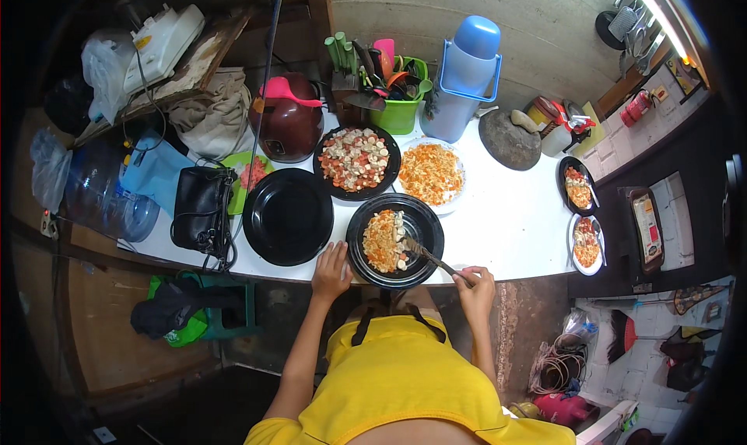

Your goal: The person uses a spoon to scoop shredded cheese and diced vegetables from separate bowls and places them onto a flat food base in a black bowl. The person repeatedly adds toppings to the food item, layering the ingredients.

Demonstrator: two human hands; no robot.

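A black plate (pixel 433 226) sits at the table's front edge before me. On it lies a mound of orange-and-yellow shredded food (pixel 381 239), with pale round slices along its right side. My right hand (pixel 474 285) pinches the handle of a brownish fork (pixel 436 261), whose head rests among the slices; its exact shape is hard to make out. My left hand (pixel 333 272) lies with fingers stretched out on the table edge, close to the plate's left rim. To the left is an empty black plate (pixel 286 218).
Behind the plate stand a dark plate of chopped red-and-pale food (pixel 354 159) and a white plate of shredded food (pixel 430 174). A blue-lidded flask (pixel 464 83), a green utensil basket (pixel 395 117) and a round stone (pixel 510 143) line the back. Two filled plates are far right; a black bag (pixel 199 209) sits left.
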